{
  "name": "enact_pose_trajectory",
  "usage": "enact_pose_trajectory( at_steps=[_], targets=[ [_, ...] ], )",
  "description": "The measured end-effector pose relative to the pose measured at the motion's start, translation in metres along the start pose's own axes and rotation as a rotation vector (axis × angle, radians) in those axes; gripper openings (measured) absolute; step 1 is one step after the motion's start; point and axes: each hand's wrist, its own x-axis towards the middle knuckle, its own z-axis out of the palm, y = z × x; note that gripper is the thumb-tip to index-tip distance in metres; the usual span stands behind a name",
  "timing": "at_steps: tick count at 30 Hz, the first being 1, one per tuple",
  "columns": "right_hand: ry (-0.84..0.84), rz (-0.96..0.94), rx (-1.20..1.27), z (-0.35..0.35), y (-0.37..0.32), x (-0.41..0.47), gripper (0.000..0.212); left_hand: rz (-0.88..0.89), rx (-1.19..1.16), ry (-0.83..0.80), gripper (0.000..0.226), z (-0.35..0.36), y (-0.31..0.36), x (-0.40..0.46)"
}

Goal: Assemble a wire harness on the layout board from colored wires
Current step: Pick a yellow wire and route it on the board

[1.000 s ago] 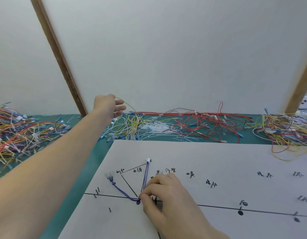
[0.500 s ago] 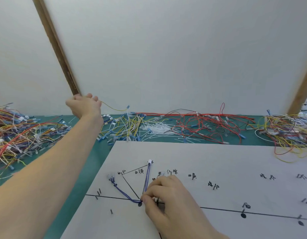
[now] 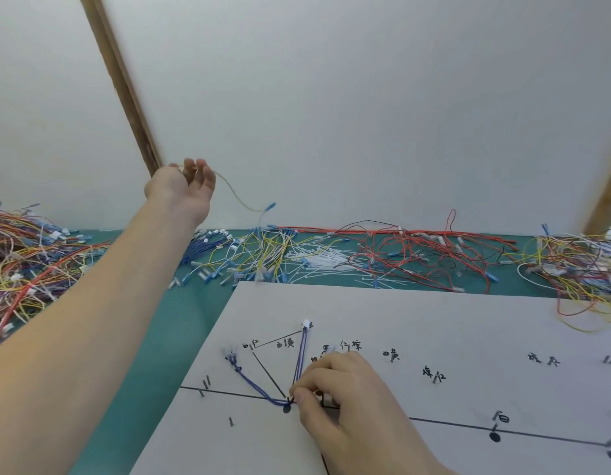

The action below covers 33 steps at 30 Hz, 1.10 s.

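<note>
— While the right hand [image 3: 335, 395] is pinching the purple wires [image 3: 263, 394] onto the layout board [image 3: 468, 330], what is the left hand [image 3: 184, 190] doing?
— Gripping a yellow wire [image 3: 235, 197], raised above the yellow wire pile [image 3: 263, 255] on the table [image 3: 180, 313].

A white wall [image 3: 365, 97] and 2 wooden posts [image 3: 122, 84] behind.

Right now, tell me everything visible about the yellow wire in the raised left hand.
The yellow wire is one thin, flexible insulated strand, pinched at one end by the left hand held high above the table. From the fingers it sags in a loose curve down to the right, ending in a small blue connector that hangs free in the air above the yellow wire pile. It is slightly blurred.
</note>
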Motion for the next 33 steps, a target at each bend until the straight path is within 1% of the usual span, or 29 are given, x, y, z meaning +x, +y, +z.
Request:
enact_pose_trajectory(
  at_steps=[3,4,7,10,13,16,18,19,21,22,24,25,26,27,28,29,31,33],
  targets=[
    [0.01,0.0,0.023,0.001,-0.001,0.001,0.033,-0.048,-0.143,-0.14,0.025,0.015,0.008,-0.01],
    [0.014,0.0,0.026,0.001,-0.001,0.0,0.032,-0.046,-0.179,-0.176,0.023,0.021,0.01,-0.013],
    [0.029,0.012,0.045,-0.001,0.0,0.0,0.018,-0.055,-0.289,-0.228,0.02,0.031,0.02,-0.021],
    [0.027,0.032,0.059,-0.001,-0.001,-0.002,0.015,-0.138,-0.424,-0.298,0.029,0.035,0.031,-0.031],
    [0.069,0.058,0.112,-0.002,-0.001,-0.003,0.014,-0.21,-0.43,-0.355,0.036,0.035,0.032,-0.046],
    [0.143,0.138,0.28,-0.005,-0.003,-0.003,0.022,-0.261,-0.469,-0.463,0.038,0.037,0.036,-0.057],
    [0.164,0.191,0.345,-0.009,-0.005,-0.002,0.022,-0.245,-0.466,-0.476,0.036,0.044,0.035,-0.057],
    [0.164,0.21,0.361,-0.01,-0.004,-0.001,0.02,-0.207,-0.41,-0.43,0.034,0.046,0.031,-0.056],
    [0.165,0.23,0.388,-0.013,-0.004,-0.001,0.018,-0.113,-0.219,-0.333,0.032,0.045,0.023,-0.052],
    [0.166,0.23,0.389,-0.013,-0.004,-0.001,0.017,-0.082,-0.157,-0.333,0.03,0.04,0.02,-0.049],
    [0.17,0.232,0.365,-0.014,-0.006,-0.001,0.016,-0.026,-0.11,-0.39,0.025,0.03,0.016,-0.042],
    [0.17,0.233,0.35,-0.012,-0.006,-0.001,0.015,0.064,-0.019,-0.393,0.023,0.026,0.013,-0.037],
    [0.16,0.23,0.334,-0.009,-0.005,0.0,0.014,0.204,0.173,-0.348,0.021,0.021,0.009,-0.032],
    [0.145,0.226,0.322,-0.008,-0.004,0.0,0.013,0.341,0.435,-0.291,0.02,0.013,0.004,-0.028],
    [0.134,0.222,0.316,-0.007,-0.003,-0.002,0.013,0.41,0.682,-0.245,0.017,0.004,-0.004,-0.023],
    [0.131,0.215,0.312,-0.007,-0.003,-0.002,0.013,0.388,0.849,-0.236,0.011,-0.005,-0.011,-0.02],
    [0.118,0.209,0.302,-0.007,-0.005,-0.003,0.012,0.301,1.134,-0.284,0.003,-0.029,-0.026,-0.011],
    [0.111,0.19,0.274,-0.005,-0.005,-0.003,0.013,0.34,1.515,-0.324,0.009,-0.052,-0.035,-0.004]
  ],
)
